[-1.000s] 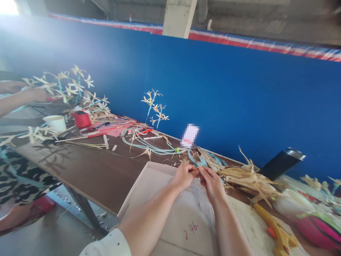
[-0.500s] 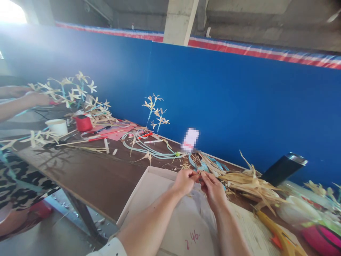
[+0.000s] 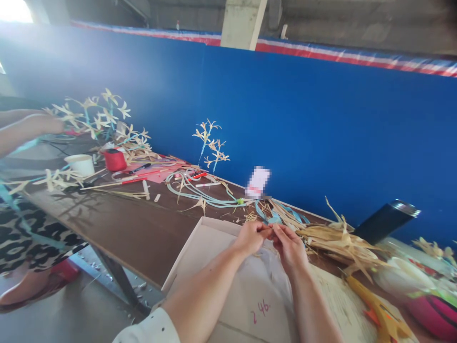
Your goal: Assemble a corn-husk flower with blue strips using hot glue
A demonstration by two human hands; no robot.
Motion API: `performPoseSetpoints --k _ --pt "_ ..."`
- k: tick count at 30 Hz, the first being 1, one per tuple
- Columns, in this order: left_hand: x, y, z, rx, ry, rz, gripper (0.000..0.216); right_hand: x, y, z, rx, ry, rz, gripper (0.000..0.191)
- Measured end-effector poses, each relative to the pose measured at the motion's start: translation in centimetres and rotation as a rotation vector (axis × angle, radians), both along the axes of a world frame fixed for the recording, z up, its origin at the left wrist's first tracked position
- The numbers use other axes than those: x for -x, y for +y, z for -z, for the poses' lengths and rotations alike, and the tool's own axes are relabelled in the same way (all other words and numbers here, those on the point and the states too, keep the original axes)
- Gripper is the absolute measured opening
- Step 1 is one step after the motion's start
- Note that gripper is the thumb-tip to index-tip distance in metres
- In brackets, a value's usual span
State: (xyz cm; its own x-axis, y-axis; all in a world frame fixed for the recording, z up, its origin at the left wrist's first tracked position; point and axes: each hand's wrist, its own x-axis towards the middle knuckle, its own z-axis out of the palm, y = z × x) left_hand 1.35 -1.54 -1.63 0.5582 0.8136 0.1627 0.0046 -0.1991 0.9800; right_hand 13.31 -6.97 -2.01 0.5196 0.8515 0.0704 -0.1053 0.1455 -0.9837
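Left hand [image 3: 252,237] and right hand [image 3: 290,247] meet fingertip to fingertip near the cardboard tray's [image 3: 216,240] far edge, pinched closed, can't tell on what; dried husks [image 3: 333,238] lie right, nearer right hand, long axis roughly along worktop's [image 3: 157,233] back edge.

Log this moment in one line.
left hand: pinching; right hand: pinching; holding: too small to tell; below: box; rightward: dried leaves, glue gun

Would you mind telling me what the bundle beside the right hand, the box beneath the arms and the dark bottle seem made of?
Bundle: probably dried husk or leaf; matte, tan, papery curled strips.
Box: likely cardboard; dull, beige, with thin upright edges.
Bottle: perhaps coated metal; dark body, shiny silvery end.
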Motion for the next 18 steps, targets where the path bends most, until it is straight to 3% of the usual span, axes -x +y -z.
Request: performPoseSetpoints --k 6,18 --pt "0.07 0.02 -0.01 -0.002 0.002 0.073 0.03 0.22 -0.12 -0.52 -0.014 0.037 0.025 0.034" --pt "-0.02 -0.46 0.21 -0.099 0.112 -0.046 0.035 0.26 -0.05 -0.25 -0.022 0.004 0.056 0.036"
